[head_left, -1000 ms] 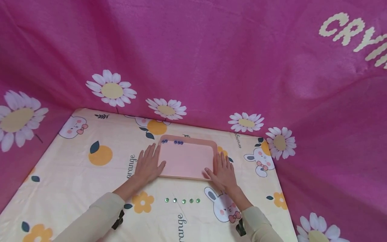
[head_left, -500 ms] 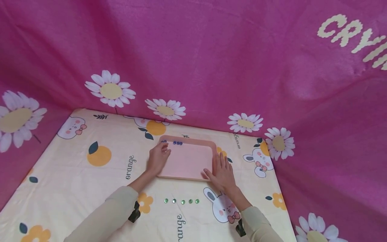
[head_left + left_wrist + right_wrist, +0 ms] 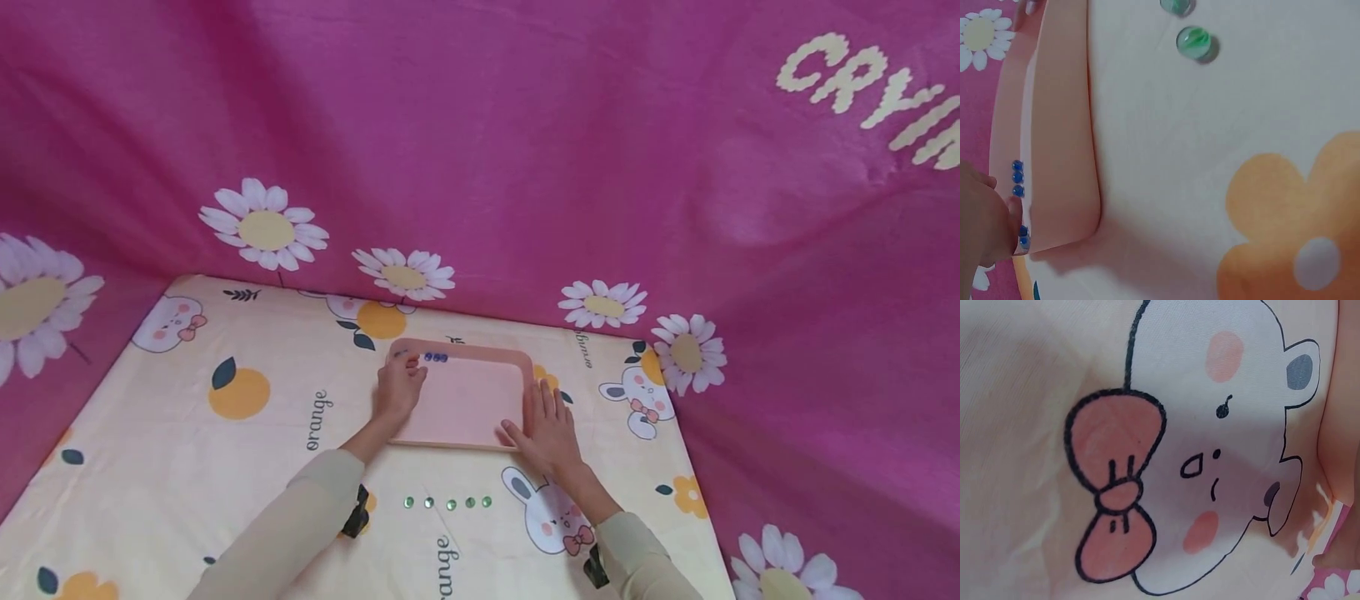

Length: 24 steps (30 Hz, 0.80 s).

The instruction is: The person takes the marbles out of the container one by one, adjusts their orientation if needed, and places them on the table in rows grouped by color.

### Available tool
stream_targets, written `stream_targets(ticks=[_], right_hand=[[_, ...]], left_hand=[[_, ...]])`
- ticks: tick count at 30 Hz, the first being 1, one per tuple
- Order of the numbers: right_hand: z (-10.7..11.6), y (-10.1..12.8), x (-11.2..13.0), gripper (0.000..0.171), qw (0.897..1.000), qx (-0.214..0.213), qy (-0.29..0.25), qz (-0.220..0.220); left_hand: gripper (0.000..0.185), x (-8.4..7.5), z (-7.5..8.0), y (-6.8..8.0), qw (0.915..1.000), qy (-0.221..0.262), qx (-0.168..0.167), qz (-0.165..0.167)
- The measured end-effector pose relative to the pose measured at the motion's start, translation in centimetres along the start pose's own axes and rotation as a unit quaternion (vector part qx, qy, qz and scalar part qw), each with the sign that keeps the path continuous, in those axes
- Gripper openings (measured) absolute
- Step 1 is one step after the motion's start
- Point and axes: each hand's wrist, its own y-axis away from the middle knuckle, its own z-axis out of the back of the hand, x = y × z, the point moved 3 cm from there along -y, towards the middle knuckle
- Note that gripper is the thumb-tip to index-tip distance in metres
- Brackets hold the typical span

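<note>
From the head camera, the left hand (image 3: 399, 388) has left the spot where it lay flat beside the pink tray (image 3: 480, 408) a second ago and has gone to the tray's far left corner, fingers now curled down over the blue marbles (image 3: 436, 357) lined along the far rim; the work seems to have turned from steadying the tray to picking at those marbles. Three blue marbles show just right of the fingertips, and at least one more sits at the fingertips, partly hidden. Whether one is already pinched cannot be told from here. The left forearm runs up from the near left, sleeve over the bench (image 3: 187, 450), wrist bent slightly inward. The right hand (image 3: 551, 429) has stayed where it was, flat and spread on the bench with fingers straight, touching the tray's near right corner and holding nothing. A row of five green marbles (image 3: 448, 503) lies on the cloth near the person, well apart from the tray. The left wrist camera shows fingertips (image 3: 1013, 215) at the tray's rim, touching a blue marble (image 3: 1023, 235), with three more blue ones (image 3: 1017, 177) in a line just beyond; a firm grip is not plain. The right wrist camera shows mainly the printed rabbit (image 3: 1210, 456) on the cloth, and the hand itself is barely in view.
</note>
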Motion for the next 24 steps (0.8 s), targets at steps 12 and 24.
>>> stream_targets(ticks=[12,24], right_hand=[[0.3,0.5,0.3,0.096,1.000,-0.011,-0.002,0.005],[0.2,0.3,0.1,0.097,1.000,-0.005,0.012,-0.008]], left_hand=[[0.031,0.6,-1.2,-0.7,0.9993,-0.036,0.009,0.005],[0.022,1.1,-2.4,-2.0,0.9984,-0.054,-0.013,-0.014]])
